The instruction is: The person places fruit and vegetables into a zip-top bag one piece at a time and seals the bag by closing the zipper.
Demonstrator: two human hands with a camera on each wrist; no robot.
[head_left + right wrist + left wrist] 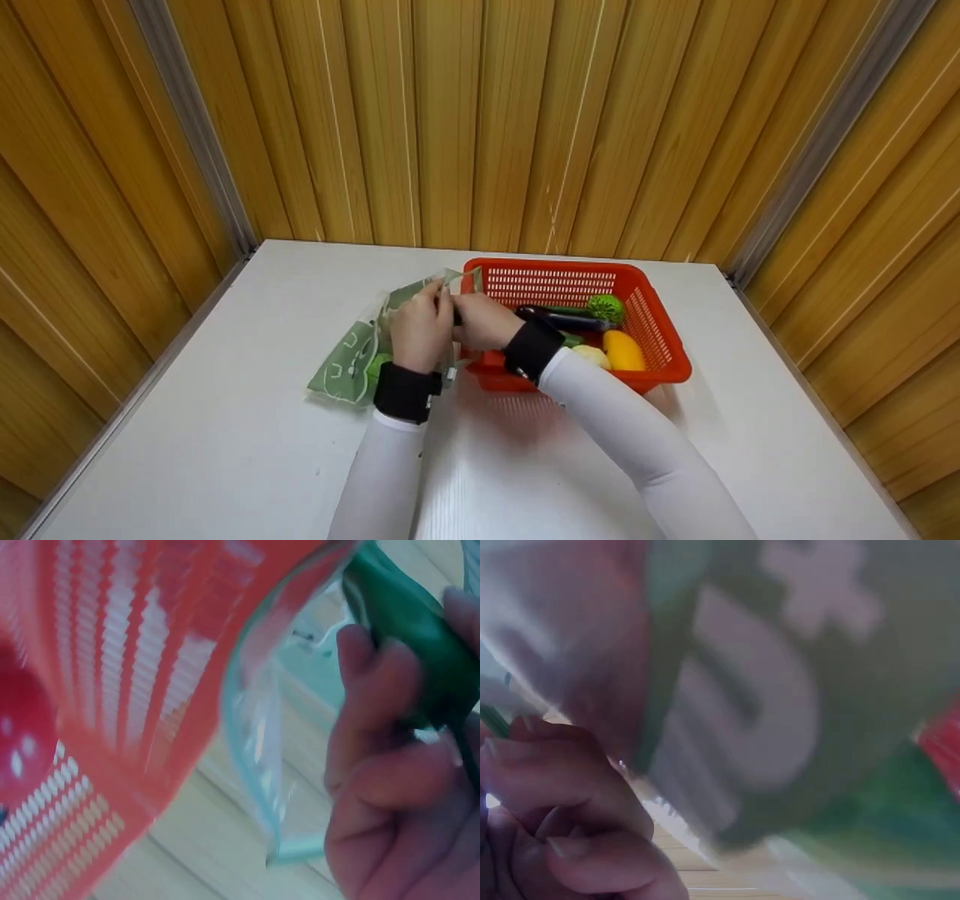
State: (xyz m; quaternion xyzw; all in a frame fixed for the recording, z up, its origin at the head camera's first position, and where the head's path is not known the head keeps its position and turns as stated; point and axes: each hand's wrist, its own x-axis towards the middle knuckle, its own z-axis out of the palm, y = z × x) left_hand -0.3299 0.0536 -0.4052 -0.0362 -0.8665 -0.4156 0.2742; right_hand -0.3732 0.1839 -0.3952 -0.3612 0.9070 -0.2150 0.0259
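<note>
Hands (450, 319) on green printed bag (349, 364)

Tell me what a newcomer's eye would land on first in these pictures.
First, the bright orange basket on the white table, right of centre, holding a dark eggplant, a bumpy green ball and a yellow fruit. Next, just left of it, the left hand and right hand meet at the mouth of a green printed bag; the right fingers grip a green vegetable.
</note>
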